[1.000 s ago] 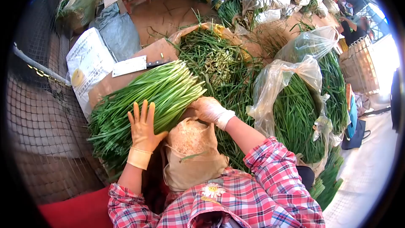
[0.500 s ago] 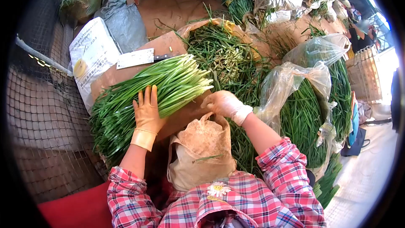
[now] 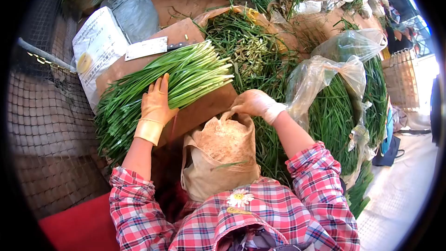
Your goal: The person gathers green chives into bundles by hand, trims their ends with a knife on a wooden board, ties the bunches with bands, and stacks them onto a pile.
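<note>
My left hand (image 3: 156, 100), in a tan rubber glove, lies open on a big bundle of long green chives (image 3: 172, 72) with pale cut ends to the right. The bundle rests on a brown board (image 3: 211, 104). My right hand (image 3: 255, 103), in a pale thin glove, is closed, fingertips down at the raised fold of a stained beige cloth (image 3: 223, 158) over my lap. What its fingers hold, if anything, is hidden. Beyond the chives lies a cleaver (image 3: 146, 48) with a broad pale blade and dark handle.
Loose green trimmings (image 3: 241, 51) are heaped beyond the board. Clear plastic bags (image 3: 320, 76) packed with green stalks stand at my right. A white printed sack (image 3: 100, 42) lies to the left, beside dark netting (image 3: 42, 111). A woven basket (image 3: 402, 81) stands far right.
My left hand has slid up and left over the chives, staying open. My right hand has shifted right and lower toward the cloth fold. The view has moved slightly.
</note>
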The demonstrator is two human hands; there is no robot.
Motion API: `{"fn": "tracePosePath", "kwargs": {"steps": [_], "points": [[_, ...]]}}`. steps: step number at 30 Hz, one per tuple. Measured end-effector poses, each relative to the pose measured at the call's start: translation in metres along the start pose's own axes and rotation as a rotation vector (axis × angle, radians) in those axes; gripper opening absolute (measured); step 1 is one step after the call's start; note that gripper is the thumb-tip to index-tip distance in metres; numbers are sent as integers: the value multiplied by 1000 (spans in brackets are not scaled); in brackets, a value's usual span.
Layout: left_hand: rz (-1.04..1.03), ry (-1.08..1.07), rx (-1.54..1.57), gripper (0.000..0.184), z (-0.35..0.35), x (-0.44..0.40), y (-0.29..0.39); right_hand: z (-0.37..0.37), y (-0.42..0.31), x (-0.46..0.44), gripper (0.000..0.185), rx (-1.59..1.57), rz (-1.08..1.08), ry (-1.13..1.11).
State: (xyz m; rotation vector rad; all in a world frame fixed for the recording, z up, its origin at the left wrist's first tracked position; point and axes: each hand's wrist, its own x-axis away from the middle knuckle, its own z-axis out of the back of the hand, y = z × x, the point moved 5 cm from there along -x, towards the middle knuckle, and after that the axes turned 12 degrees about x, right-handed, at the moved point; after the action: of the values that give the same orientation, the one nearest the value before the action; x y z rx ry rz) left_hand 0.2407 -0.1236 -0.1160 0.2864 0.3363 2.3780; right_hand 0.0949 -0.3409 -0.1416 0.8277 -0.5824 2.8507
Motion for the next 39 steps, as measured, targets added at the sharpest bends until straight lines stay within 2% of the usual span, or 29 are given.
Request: {"fn": "tracePosePath", "kwargs": {"steps": [2,3,4,5,7,9,10,11,12,13,14,15,16,17,19,21,23,24,26,27,28,31,33,34,36,39], "points": [[-11,-3,11,100,1,-3,-1,3,29,18,37,-383,67,100],[-9,-8,16,98,1,-3,-2,-5,41,28,34,49,-164,7],[-24,9,20,97,4,-3,-1,-13,54,41,31,490,-342,-182],[-20,6,17,97,7,-6,-2,-25,73,35,25,552,-400,-143],[-13,-36,3,96,5,-5,-2,24,29,50,22,338,-292,228],[-21,-38,9,96,6,-2,-2,42,-23,40,25,139,87,235],[-31,-28,25,96,6,-2,-4,51,-55,42,26,-224,-76,-126],[-67,-10,51,97,6,-7,0,40,-66,23,25,-161,350,94],[-124,28,50,96,8,-9,7,34,-82,10,25,-137,315,19],[-143,88,60,96,7,-13,12,21,-101,0,22,359,465,87],[-118,10,240,97,16,-15,23,11,-104,-9,20,456,307,25],[-14,-92,228,97,19,-15,23,28,-111,-1,19,362,80,-34],[-129,53,51,99,8,-15,8,-6,-110,-42,32,433,133,-149],[-67,-17,89,101,9,-14,2,-40,-106,-83,30,584,268,-120],[21,-126,190,103,8,-18,-14,-26,-115,-95,24,482,244,16],[4,-119,269,99,9,-19,-26,-15,-112,-78,25,484,233,-18],[-5,-172,281,93,33,-19,-10,6,-118,-59,19,328,382,246],[-3,-174,284,93,31,-25,-12,-35,-99,-117,24,164,398,558],[-171,-95,310,83,29,-30,-19,-9,-104,-92,24,115,437,461],[-144,-123,303,73,43,-27,-7,6,-109,-72,26,55,481,362],[-146,-123,304,71,42,-30,-13,21,-110,-57,29,-202,506,316],[-203,-102,301,66,29,-43,-34,25,-122,-57,31,-212,449,70],[-189,-126,278,63,24,-40,-46,2,-111,-87,31,-303,646,204],[-114,-179,267,67,27,-38,-38,1,-117,-81,30,-114,638,211],[-131,-211,284,69,31,-36,-36,11,-132,-69,31,221,555,214],[-160,-183,227,71,29,-35,-37,-3,-141,-71,26,334,677,328]]}}
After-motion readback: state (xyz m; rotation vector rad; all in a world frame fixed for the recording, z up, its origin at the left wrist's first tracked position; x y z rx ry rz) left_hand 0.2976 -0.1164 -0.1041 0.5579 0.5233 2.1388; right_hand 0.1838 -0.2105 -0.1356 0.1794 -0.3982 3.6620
